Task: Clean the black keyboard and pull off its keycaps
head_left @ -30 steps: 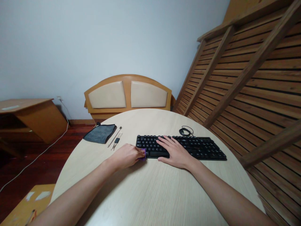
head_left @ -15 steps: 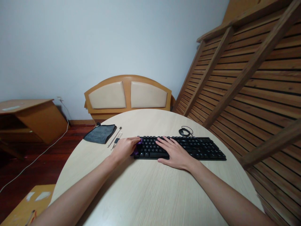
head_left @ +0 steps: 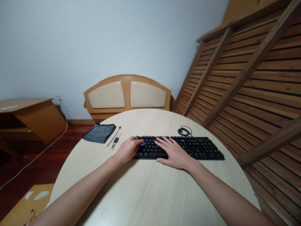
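A black keyboard [head_left: 199, 148] lies flat on the round table. At its left end, my left hand [head_left: 128, 148] is closed, thumb and fingers pinching a soft purple putty [head_left: 142, 144] against the keys. Most of the putty is hidden under the fingers, though a bit of purple also shows lower at the keyboard's left edge. My right hand [head_left: 176, 153] rests palm down across the middle of the keyboard with its fingers stretched out, holding nothing.
Left of my left hand lie a wire keycap puller [head_left: 116, 140], a thin metal stick [head_left: 113, 137] and a grey cloth [head_left: 100, 133]. A coiled black cable [head_left: 184, 131] sits behind the keyboard. Wooden slats [head_left: 254, 75] lean at the right, beside the table [head_left: 150, 191].
My left hand has shifted its grip at the keyboard's left end, its fingers now drawn in and pinching the purple putty. My right hand stays in place on the keys.
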`<state>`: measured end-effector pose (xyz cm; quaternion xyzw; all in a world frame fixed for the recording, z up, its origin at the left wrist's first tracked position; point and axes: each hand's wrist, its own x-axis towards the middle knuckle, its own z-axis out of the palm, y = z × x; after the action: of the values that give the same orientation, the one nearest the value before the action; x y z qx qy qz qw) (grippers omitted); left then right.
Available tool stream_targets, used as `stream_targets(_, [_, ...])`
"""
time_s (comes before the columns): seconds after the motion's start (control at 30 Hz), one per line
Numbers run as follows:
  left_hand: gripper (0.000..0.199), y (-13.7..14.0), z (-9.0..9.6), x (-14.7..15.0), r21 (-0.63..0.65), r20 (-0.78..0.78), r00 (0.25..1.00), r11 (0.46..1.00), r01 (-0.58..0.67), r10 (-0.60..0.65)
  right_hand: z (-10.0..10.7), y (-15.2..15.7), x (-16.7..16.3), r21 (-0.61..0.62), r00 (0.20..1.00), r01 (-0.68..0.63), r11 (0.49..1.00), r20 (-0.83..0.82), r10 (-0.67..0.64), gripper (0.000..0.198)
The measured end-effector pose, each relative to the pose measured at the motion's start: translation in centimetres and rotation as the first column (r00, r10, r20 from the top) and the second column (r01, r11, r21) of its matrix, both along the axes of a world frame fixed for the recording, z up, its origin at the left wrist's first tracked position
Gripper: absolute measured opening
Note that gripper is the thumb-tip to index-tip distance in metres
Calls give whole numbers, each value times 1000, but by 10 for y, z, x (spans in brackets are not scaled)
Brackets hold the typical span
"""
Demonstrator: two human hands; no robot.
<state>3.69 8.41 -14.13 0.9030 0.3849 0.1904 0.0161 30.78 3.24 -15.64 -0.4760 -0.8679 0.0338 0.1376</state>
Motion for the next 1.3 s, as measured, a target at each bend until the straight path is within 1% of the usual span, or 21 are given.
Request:
stream_targets(0.17, [34,-6,6,-2,24,-111,989,994,104,-101,1,0,0,-4,1000,4,1000,10,-4,80])
stream_targets(0.33, [35,-15,15,-2,75,-246,945,968,240,-215,2,0,0,-17,1000,8,1000,17,-7,82])
stream_targets(0.47, [34,-17,17,-3,75,-306,908,944,322,-286,2,0,0,-12,1000,10,1000,21,-9,82])
stream_targets(0.63, [32,-20,18,-3,51,-264,876,901,430,-403,1,0,0,-1,1000,7,1000,27,-7,81])
stream_targets(0.73, [29,-23,19,-3,42,-234,862,881,471,-450,2,-1,0,-4,1000,8,1000,28,-8,81])
stream_targets(0.8, [30,-22,19,-4,49,-185,859,868,494,-478,3,-1,0,-10,1000,5,1000,26,-5,81])
stream_targets(0.87, [33,-19,17,-5,113,-115,881,875,470,-459,3,-2,0,-15,1000,4,1000,24,-3,81])
stream_targets(0.9, [35,-16,16,-6,165,-73,904,889,427,-420,3,-2,-1,-17,1000,4,1000,23,-4,81])
stream_targets(0.97, [37,-11,12,-7,249,16,954,926,285,-298,4,-3,-2,-17,1000,7,1000,18,-7,81])
stream_targets(1.0, [37,-8,10,-7,264,59,972,942,205,-228,4,-3,-2,-17,1000,7,1000,16,-7,81])
stream_targets(1.07, [38,-3,5,-7,234,122,986,969,79,-110,4,-4,-3,-20,1000,5,1000,12,-4,82])
stream_targets(1.13, [38,0,1,-6,158,154,988,987,-7,-17,4,-5,-5,-26,1000,0,1000,14,0,82])
stream_targets(1.2, [38,3,-4,-4,94,165,985,994,-62,46,5,-7,-6,-32,1000,-4,999,17,4,82])
stream_targets(1.3, [38,6,-9,-1,42,148,985,994,-99,91,7,-8,-9,-33,1000,-7,999,19,8,82])
